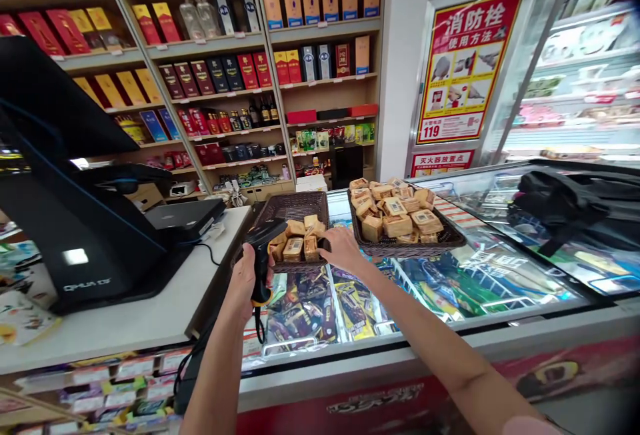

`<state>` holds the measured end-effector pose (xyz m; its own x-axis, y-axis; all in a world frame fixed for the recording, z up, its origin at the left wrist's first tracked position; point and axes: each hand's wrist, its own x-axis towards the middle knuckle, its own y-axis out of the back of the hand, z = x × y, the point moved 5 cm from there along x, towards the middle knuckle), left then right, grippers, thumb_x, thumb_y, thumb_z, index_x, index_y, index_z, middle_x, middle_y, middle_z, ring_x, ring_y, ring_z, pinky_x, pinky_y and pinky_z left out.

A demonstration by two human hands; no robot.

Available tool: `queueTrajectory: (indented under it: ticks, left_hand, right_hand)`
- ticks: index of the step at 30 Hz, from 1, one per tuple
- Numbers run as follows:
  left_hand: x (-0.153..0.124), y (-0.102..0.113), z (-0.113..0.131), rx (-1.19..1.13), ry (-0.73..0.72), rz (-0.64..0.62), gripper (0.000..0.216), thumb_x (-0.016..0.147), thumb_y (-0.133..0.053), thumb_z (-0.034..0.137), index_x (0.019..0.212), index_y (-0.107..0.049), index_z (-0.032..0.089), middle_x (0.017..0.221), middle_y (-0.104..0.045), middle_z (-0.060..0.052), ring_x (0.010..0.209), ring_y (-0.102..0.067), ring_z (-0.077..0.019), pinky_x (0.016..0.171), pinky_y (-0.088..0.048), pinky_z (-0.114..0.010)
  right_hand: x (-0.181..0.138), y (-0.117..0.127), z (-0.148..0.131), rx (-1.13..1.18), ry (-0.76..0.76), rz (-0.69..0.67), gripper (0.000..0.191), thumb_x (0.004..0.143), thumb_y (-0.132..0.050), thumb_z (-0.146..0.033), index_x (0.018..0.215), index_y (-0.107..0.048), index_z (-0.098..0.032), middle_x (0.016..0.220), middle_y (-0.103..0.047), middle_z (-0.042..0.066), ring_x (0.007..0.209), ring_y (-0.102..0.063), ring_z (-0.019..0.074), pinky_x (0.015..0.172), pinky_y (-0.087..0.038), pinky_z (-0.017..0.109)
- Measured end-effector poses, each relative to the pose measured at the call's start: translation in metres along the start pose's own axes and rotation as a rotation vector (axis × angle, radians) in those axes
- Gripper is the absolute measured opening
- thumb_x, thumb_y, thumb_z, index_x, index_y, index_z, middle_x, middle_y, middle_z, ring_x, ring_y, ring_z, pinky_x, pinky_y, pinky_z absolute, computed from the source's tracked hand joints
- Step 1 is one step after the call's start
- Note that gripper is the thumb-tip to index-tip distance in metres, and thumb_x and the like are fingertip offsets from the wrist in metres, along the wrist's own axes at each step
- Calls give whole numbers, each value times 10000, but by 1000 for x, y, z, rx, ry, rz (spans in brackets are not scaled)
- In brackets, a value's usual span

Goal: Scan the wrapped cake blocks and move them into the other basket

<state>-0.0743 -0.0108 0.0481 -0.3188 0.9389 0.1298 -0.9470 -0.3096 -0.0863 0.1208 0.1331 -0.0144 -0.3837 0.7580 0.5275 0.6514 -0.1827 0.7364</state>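
Note:
My left hand (246, 280) is wrapped round the grip of a black barcode scanner (263, 248) with a yellow base and a hanging cord, its head turned toward a dark wicker basket (293, 207). That basket holds a few tan wrapped packets (301, 237) along its near edge. My right hand (341, 248) reaches to the basket's near right corner, fingers closed on a packet there. Both baskets stand on the glass lid of a chest freezer (480, 268).
A second wicker basket (440, 240) heaped with several tan packets sits to the right. A black till screen (60, 175) stands on the white counter (150, 315) at left. A black bag (560, 205) lies on the freezer at right. Shelves of boxed goods (240, 68) fill the back wall.

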Motion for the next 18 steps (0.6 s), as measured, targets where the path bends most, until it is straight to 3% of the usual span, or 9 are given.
queueTrajectory:
  ticks: [2, 5, 7, 10, 14, 18]
  left_hand:
    - [-1, 7, -4, 6, 35, -6, 695, 745, -527, 842, 835, -624, 159, 560, -536, 19, 443, -457, -106, 416, -368, -215]
    - [-1, 13, -11, 8, 41, -16, 678, 753, -534, 830, 857, -627, 167, 595, -566, 11, 451, -461, -106, 430, -382, -218]
    - [-1, 14, -16, 18, 53, -20, 669, 773, -511, 826, 844, -627, 170, 587, -561, 10, 451, -456, -107, 430, -383, -217]
    - [0, 11, -19, 26, 61, -26, 676, 792, -476, 827, 822, -626, 169, 585, -555, 3, 448, -449, -111, 419, -375, -221]
    - [-4, 2, -17, -22, 61, -38, 675, 778, -517, 818, 901, -636, 165, 627, -575, -1, 455, -458, -107, 414, -359, -218]
    - [-10, -13, -14, -34, 69, -53, 651, 759, -573, 799, 921, -638, 171, 645, -591, -5, 453, -475, -111, 409, -359, -226]
  right_hand:
    - [14, -17, -21, -69, -71, -79, 377, 866, -669, -468, 1111, -703, -184, 1083, -720, 154, 1144, -591, 342, 1064, -345, 503]
    - [29, -26, -40, -162, -173, -77, 472, 862, -639, -555, 1115, -703, -161, 1017, -722, 186, 1202, -564, 377, 1113, -261, 549]
    - [34, -32, -47, -189, -213, -124, 502, 811, -695, -528, 1135, -693, -144, 1010, -724, 192, 1199, -572, 386, 1128, -226, 560]
    - [31, -36, -48, -197, -285, -198, 484, 762, -734, -399, 1159, -673, -129, 961, -730, 183, 1105, -628, 375, 1087, -283, 543]
    - [16, -6, -39, -74, -349, 9, 452, 894, -562, -394, 1290, -597, -181, 951, -720, 140, 1022, -652, 319, 987, -406, 475]
    - [-6, 36, -14, 382, -381, 221, 439, 968, -414, -437, 1336, -572, -256, 1121, -658, 111, 995, -652, 259, 872, -525, 409]
